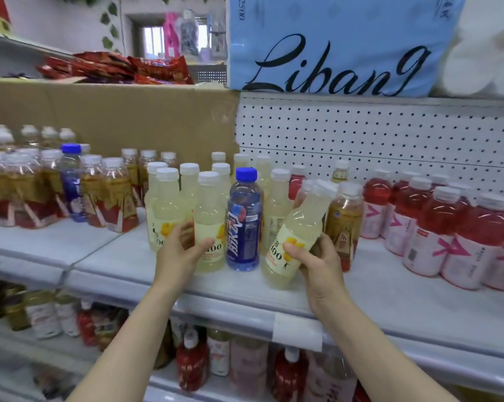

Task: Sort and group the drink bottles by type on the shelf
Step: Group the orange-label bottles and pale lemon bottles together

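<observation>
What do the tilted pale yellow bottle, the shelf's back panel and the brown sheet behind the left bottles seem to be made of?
Tilted pale yellow bottle: clear glossy plastic, liquid showing through, matte white cap. Back panel: probably white painted metal, with regular rows of holes. Brown sheet: cardboard, matte, creased, its right edge torn.
</observation>
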A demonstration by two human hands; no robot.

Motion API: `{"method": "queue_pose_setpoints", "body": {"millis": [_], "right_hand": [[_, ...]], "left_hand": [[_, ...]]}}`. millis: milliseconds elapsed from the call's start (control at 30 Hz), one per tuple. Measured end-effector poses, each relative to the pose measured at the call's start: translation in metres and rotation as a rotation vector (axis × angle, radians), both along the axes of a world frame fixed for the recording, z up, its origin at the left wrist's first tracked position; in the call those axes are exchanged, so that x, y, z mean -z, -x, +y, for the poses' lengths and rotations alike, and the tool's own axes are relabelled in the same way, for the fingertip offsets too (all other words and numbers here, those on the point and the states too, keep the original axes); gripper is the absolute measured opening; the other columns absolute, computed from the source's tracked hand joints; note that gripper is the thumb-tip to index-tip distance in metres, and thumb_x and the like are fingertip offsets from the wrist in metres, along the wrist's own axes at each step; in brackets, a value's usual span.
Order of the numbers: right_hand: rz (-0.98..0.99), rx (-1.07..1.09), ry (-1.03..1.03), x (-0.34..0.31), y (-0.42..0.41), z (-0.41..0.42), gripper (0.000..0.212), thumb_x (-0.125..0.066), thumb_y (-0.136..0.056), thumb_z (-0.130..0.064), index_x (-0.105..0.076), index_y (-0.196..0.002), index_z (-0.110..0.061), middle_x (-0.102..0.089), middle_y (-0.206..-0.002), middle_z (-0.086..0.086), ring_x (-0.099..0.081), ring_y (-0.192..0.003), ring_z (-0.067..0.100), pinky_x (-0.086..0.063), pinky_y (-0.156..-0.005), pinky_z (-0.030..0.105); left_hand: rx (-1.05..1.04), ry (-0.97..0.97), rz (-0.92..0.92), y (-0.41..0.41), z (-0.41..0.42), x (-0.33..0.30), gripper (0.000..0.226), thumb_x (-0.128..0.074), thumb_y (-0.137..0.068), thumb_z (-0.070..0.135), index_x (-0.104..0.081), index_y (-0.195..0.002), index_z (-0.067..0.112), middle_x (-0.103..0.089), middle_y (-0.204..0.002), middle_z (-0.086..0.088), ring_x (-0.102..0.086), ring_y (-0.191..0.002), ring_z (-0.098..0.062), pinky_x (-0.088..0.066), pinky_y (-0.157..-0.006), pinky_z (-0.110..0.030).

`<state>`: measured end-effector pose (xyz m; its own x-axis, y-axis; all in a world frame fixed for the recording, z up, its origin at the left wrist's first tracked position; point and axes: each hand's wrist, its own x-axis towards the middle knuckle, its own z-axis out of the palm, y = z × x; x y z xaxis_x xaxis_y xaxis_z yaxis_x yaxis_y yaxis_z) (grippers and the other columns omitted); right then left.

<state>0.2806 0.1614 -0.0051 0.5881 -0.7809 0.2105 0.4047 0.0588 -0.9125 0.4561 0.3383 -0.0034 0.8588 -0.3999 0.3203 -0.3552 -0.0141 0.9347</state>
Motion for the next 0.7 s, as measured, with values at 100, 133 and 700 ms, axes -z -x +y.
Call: {"method": "queue_pose_setpoints", "body": {"millis": [100, 133, 700], "right_hand": [[0.061, 0.020, 0.056, 0.003, -0.005, 0.003, 0.066, -0.090, -0.064, -0.003, -0.064, -0.123, -0.019, -0.076, -0.113, -0.003, -0.071, -0.107, 0.018, -0.055, -0.095, 0.040], [0.082, 0.030, 0.081, 0.004, -0.006, 0.003, 0.064, -0.089, -0.068, 0.000, -0.064, -0.122, -0.022, -0.076, -0.112, -0.005, -0.071, -0.105, 0.016, -0.055, -0.094, 0.039], [0.243, 0.020, 0.198, 0.006, 0.006, -0.008, 0.062, -0.091, -0.072, -0.024, -0.061, -0.125, -0.031, -0.071, -0.124, -0.009, -0.066, -0.116, 0.010, -0.054, -0.102, 0.040]], "left_hand": [[-0.029, -0.039, -0.066, -0.007, -0.007, 0.002, 0.057, -0.077, -0.088, 0.018, -0.053, -0.140, 0.017, -0.065, -0.130, 0.002, -0.061, -0.114, -0.010, -0.050, -0.101, -0.033], [-0.031, -0.046, -0.075, -0.010, -0.009, 0.001, 0.057, -0.076, -0.089, 0.017, -0.054, -0.142, 0.016, -0.064, -0.130, 0.002, -0.061, -0.115, -0.010, -0.049, -0.103, -0.034], [-0.148, -0.044, -0.337, 0.040, -0.072, -0.039, 0.073, -0.081, -0.082, 0.032, -0.044, -0.145, 0.023, -0.056, -0.130, 0.001, -0.052, -0.121, -0.022, -0.049, -0.102, -0.047]]}}
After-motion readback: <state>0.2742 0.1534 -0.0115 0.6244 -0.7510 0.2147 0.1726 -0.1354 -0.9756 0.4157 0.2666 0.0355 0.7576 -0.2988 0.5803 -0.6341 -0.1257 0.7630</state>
